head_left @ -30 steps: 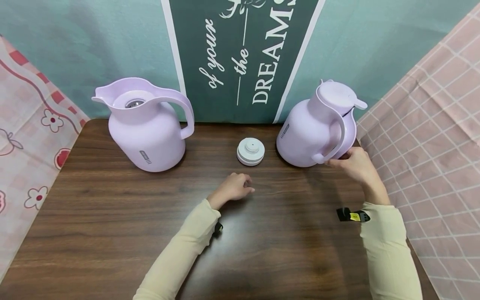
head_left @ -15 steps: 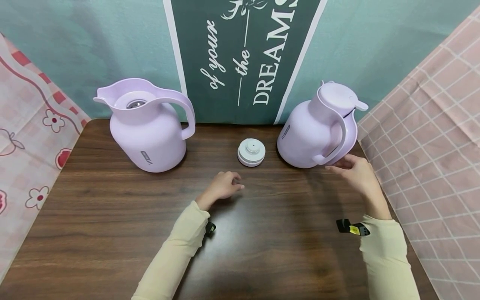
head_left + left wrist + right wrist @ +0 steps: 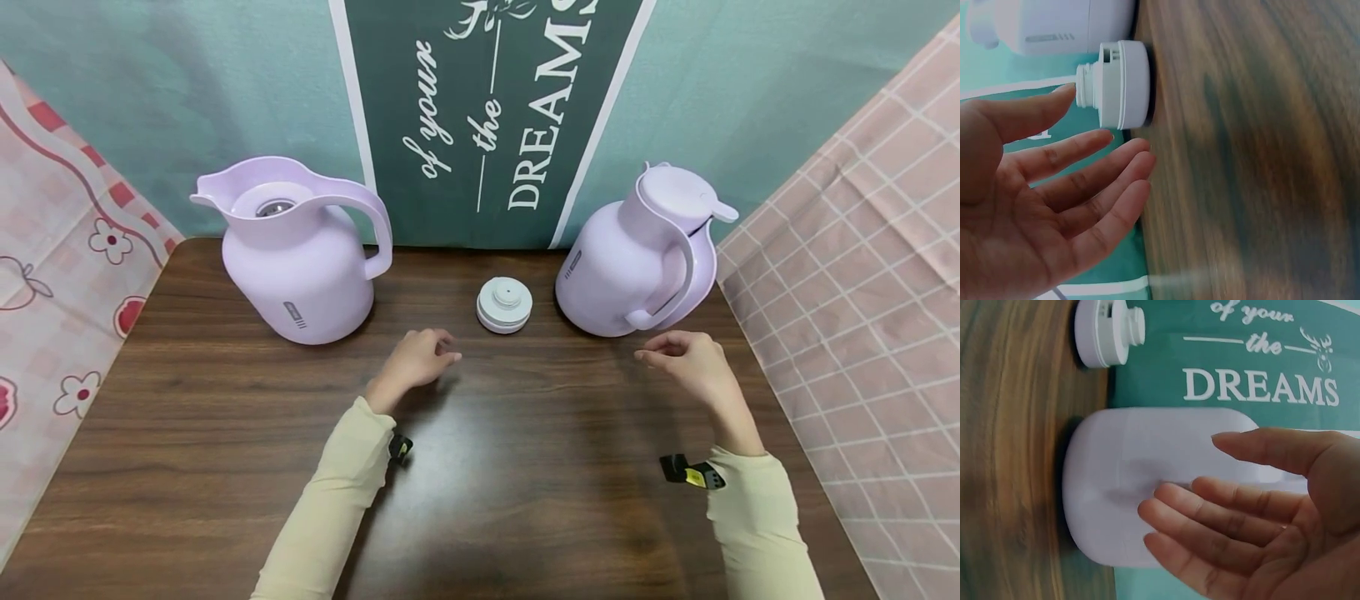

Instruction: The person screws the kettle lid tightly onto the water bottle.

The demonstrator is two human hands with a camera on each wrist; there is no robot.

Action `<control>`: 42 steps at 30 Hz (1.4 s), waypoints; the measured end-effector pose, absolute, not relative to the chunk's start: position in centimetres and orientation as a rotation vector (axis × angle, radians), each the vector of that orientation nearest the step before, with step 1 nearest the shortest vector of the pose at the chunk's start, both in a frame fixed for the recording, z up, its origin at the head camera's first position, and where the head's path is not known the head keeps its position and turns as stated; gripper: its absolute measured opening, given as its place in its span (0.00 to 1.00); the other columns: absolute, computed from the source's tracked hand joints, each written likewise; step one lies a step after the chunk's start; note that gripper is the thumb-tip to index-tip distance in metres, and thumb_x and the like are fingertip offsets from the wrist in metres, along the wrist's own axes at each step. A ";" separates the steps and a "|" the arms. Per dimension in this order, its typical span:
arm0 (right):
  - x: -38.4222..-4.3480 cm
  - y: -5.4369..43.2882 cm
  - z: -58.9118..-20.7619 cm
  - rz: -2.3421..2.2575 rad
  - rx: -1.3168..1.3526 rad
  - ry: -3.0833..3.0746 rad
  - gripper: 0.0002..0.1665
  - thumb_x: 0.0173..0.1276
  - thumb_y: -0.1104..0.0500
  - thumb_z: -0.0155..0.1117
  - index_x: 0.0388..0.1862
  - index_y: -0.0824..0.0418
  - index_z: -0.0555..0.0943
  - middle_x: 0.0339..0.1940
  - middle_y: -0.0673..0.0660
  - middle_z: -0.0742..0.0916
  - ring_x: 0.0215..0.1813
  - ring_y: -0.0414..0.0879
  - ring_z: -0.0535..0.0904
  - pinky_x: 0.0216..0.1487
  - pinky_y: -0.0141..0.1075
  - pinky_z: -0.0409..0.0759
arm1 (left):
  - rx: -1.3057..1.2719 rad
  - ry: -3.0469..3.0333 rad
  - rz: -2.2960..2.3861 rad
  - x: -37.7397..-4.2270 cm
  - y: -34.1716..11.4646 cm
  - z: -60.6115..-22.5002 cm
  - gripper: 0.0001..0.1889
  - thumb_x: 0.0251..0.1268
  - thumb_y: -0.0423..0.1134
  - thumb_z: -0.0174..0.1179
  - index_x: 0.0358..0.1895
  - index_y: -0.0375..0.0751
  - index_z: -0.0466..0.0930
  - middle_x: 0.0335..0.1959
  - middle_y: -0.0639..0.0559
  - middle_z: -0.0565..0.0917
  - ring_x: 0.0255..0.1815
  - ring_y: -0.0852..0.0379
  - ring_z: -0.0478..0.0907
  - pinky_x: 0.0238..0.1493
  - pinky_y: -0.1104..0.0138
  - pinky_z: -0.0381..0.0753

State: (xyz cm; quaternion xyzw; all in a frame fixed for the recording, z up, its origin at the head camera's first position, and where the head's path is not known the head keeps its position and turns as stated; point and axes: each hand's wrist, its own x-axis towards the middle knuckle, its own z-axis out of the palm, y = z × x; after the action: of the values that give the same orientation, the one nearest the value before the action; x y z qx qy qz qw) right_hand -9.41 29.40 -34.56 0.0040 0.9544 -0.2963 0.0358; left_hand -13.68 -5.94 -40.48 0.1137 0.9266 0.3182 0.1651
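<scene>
Two lilac thermos jugs stand upright on the table. The left jug (image 3: 300,275) has its lid off, its mouth uncovered and its handle to the right. On the right jug (image 3: 611,267) a lid (image 3: 678,198) sits in the mouth. Between them lies a white round stopper lid (image 3: 505,305), threaded end up. My left hand (image 3: 417,358) hovers over the table, left of and nearer than this lid, fingers loosely bent and holding nothing. In front of the right jug, apart from it, my right hand (image 3: 693,365) is relaxed with nothing in it; the right wrist view shows its spread fingers (image 3: 1204,519).
Behind the jugs hangs a green cloth with white lettering (image 3: 551,117). A pink checked cloth (image 3: 862,292) borders the right side, a patterned red-and-white one (image 3: 75,250) the left. The brown wooden table (image 3: 510,500) lies beneath.
My right hand has drawn back toward me from the right jug's lower handle. My left hand has shifted left, away from the white lid. The jugs and the lid stay where they stood.
</scene>
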 end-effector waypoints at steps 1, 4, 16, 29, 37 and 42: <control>-9.4 29.2 -34.7 -0.916 -0.013 2.923 0.17 0.59 0.53 0.65 0.35 0.67 0.81 0.27 0.57 0.86 0.30 0.41 0.77 0.29 0.33 0.72 | 0.311 2.649 0.912 -13.7 -6.2 -40.4 0.19 0.63 0.43 0.56 0.52 0.34 0.75 0.40 0.43 0.82 0.43 0.50 0.78 0.45 0.58 0.74; -9.4 28.4 -35.3 -0.934 -0.098 2.901 0.15 0.59 0.57 0.66 0.37 0.68 0.81 0.30 0.58 0.86 0.32 0.44 0.79 0.31 0.33 0.74 | 0.266 2.683 0.930 -13.7 -6.8 -40.0 0.20 0.63 0.43 0.56 0.53 0.34 0.75 0.41 0.42 0.82 0.44 0.48 0.78 0.46 0.57 0.74; -9.0 25.5 -37.7 -0.993 -0.304 2.816 0.10 0.55 0.65 0.67 0.35 0.69 0.81 0.28 0.57 0.85 0.31 0.46 0.81 0.31 0.33 0.76 | 0.189 2.850 0.981 -14.2 -8.9 -38.1 0.21 0.63 0.43 0.56 0.52 0.31 0.74 0.39 0.39 0.81 0.41 0.45 0.76 0.43 0.55 0.73; -8.5 23.4 -38.6 -0.981 -0.383 2.754 0.12 0.53 0.66 0.68 0.36 0.71 0.80 0.30 0.60 0.84 0.34 0.49 0.81 0.34 0.36 0.77 | 0.048 3.149 1.187 -15.6 -10.5 -36.0 0.16 0.58 0.34 0.60 0.47 0.27 0.76 0.41 0.34 0.80 0.44 0.38 0.75 0.48 0.50 0.69; -8.5 23.1 -38.6 -0.968 -0.418 2.744 0.12 0.53 0.66 0.68 0.35 0.71 0.80 0.31 0.60 0.84 0.33 0.49 0.81 0.34 0.36 0.78 | 0.020 3.196 1.208 -16.6 -10.9 -35.2 0.21 0.57 0.32 0.60 0.52 0.25 0.72 0.46 0.31 0.77 0.47 0.35 0.73 0.51 0.51 0.67; -8.5 23.1 -38.5 -0.949 -0.426 2.751 0.11 0.53 0.67 0.67 0.35 0.71 0.80 0.30 0.60 0.84 0.33 0.49 0.81 0.34 0.36 0.78 | 0.031 3.166 1.188 -17.0 -10.9 -34.9 0.22 0.57 0.32 0.59 0.54 0.25 0.70 0.48 0.31 0.76 0.49 0.34 0.72 0.52 0.51 0.67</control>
State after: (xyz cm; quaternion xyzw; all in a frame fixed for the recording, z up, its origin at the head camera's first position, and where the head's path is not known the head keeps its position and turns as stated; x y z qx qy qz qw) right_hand -8.54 23.05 -38.55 -0.1440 0.9306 -0.3211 0.1001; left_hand -17.04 -10.93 -34.85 0.0090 0.9295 0.3489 -0.1196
